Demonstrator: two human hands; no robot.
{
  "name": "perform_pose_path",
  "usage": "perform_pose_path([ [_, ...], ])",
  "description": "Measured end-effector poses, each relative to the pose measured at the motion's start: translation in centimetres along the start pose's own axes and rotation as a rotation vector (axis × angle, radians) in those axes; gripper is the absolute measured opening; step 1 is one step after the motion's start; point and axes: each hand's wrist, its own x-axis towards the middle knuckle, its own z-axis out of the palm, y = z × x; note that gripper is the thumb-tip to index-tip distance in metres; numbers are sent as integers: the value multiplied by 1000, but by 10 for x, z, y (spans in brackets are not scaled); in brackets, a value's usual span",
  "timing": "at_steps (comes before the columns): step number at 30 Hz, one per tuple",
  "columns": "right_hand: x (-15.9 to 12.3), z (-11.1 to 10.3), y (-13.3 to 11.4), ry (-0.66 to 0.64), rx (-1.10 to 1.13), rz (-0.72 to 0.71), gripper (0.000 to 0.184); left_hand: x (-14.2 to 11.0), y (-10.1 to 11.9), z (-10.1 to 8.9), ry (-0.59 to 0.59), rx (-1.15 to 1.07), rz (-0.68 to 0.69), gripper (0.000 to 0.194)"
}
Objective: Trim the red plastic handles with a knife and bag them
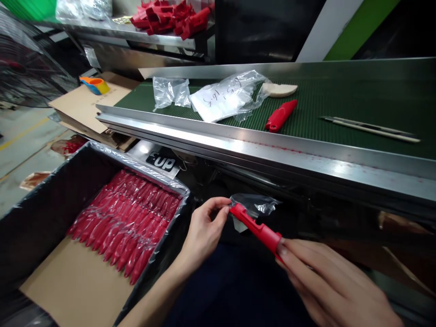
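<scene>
My right hand (327, 272) is closed on the near end of a long red plastic part (262, 229), which has cutouts along its side. The part slants up and left in front of my body. My left hand (206, 227) is pinched at the part's far tip, where the edge of a clear plastic bag (257, 204) meets its thumb and forefinger. The bag hangs open-looking behind the red part; whether the tip is inside it I cannot tell.
A lined bin (185, 193) on the left holds rows of bagged red parts (126, 222) over cardboard. On the green conveyor (340, 100) lie plastic bags (221, 100), another red part (281, 116) and slim tweezers-like tools (371, 128). Tape (100, 85) sits on cardboard sheets; red pieces (172, 18) fill the shelf.
</scene>
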Motion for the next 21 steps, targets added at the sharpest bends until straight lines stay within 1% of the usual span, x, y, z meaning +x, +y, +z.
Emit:
perform_pose_path([
  [3, -15, 0, 8, -70, -34, -97, 26, -2, 1, -2, -3, -32, 9, 18],
  [7, -29, 1, 18, -176, -39, -147, 42, -4, 3, -3, 21, -40, 11, 18],
  [10, -33, 3, 21, -185, -22, -138, 48, -5, 6, -5, 14, -28, 11, 12],
  [12, -33, 6, 20, -186, 7, -127, 50, -4, 8, -6, 10, -32, 9, 12],
  [16, -29, 12, 16, -189, 62, -112, 46, -2, 9, -8, -12, -46, 15, 14],
  [19, -23, 15, 13, -196, -1, -209, 38, -3, 6, -4, -25, -35, 54, 12],
  [21, -19, 18, 11, -161, -62, -255, 34, -6, 3, 0, -31, -30, 93, 10],
])
